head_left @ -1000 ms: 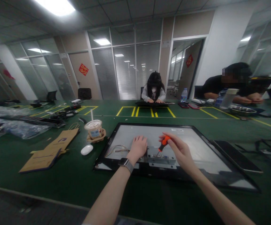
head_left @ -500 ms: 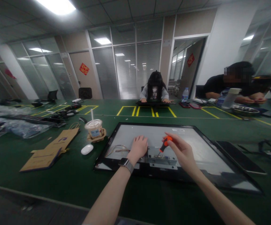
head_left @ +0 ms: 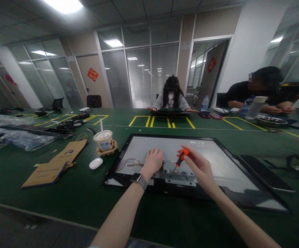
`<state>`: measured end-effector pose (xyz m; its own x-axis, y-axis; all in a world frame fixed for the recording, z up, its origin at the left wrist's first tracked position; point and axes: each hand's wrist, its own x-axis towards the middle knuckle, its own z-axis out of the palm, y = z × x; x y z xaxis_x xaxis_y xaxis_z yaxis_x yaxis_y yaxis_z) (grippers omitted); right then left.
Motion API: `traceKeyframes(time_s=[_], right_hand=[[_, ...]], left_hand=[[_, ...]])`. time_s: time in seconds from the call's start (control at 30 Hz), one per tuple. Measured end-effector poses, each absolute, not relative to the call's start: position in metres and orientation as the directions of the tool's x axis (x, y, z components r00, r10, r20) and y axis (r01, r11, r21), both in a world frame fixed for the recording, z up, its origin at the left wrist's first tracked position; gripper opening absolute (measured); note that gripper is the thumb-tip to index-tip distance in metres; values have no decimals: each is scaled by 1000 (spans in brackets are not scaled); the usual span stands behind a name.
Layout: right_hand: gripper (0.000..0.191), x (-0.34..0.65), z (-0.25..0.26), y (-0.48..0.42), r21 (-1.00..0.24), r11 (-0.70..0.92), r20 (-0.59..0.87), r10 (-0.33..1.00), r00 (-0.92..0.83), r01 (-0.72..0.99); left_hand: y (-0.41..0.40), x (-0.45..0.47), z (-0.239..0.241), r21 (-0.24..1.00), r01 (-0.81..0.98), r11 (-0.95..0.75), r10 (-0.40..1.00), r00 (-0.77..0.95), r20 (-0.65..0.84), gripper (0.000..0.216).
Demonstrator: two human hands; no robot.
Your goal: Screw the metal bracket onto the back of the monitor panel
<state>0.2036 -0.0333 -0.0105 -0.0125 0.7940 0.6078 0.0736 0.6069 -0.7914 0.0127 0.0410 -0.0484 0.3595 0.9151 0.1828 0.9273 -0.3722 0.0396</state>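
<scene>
A large flat display panel (head_left: pixel 136 146) with a black frame lies on the green table before me. My right hand (head_left: pixel 198 166) grips an orange and black screwdriver (head_left: pixel 182 157), its shaft slanting down and left to a metal bracket (head_left: pixel 180 180) at the panel's near edge. Small parts sit in the bracket; the exact spot under the tip is too small to tell. My left hand (head_left: pixel 154 161) rests flat on the panel, just left of the bracket, fingers stretched forward, with a watch on the wrist. Thin wires (head_left: pixel 130 162) run along the panel left of that hand.
Left of the panel are a white mouse (head_left: pixel 96 163), a lidded drink cup (head_left: pixel 103 142) with a straw, and a brown paper bag (head_left: pixel 61 162). A dark slab (head_left: pixel 264 172) lies at right. Across the table, one person (head_left: pixel 171 96) handles a dark panel; another (head_left: pixel 263 86) sits right.
The screwdriver and my right hand have shifted slightly left. My left hand stays put. Across the table, the person's hands have spread to the sides of the dark panel.
</scene>
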Motion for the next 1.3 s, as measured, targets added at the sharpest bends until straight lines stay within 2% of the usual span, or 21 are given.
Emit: traceKeyframes(time_s=[0.3,0.6,0.9,1.3], right_hand=[[37,204,-10,-35,-806,586,586,810,-27,82],[21,202,-5,-34,-728,668,682,728,68,152],[31,204,-4,-37,-760,631,641,767,22,156],[26,202,-4,-37,-760,631,642,766,29,156]], left_hand=[[41,12,-48,43,926,-375,913,360,193,39],[40,13,-46,36,926,-376,913,364,187,39],[40,12,-48,46,928,-371,915,356,187,41],[42,12,-50,43,926,-375,911,359,202,39]])
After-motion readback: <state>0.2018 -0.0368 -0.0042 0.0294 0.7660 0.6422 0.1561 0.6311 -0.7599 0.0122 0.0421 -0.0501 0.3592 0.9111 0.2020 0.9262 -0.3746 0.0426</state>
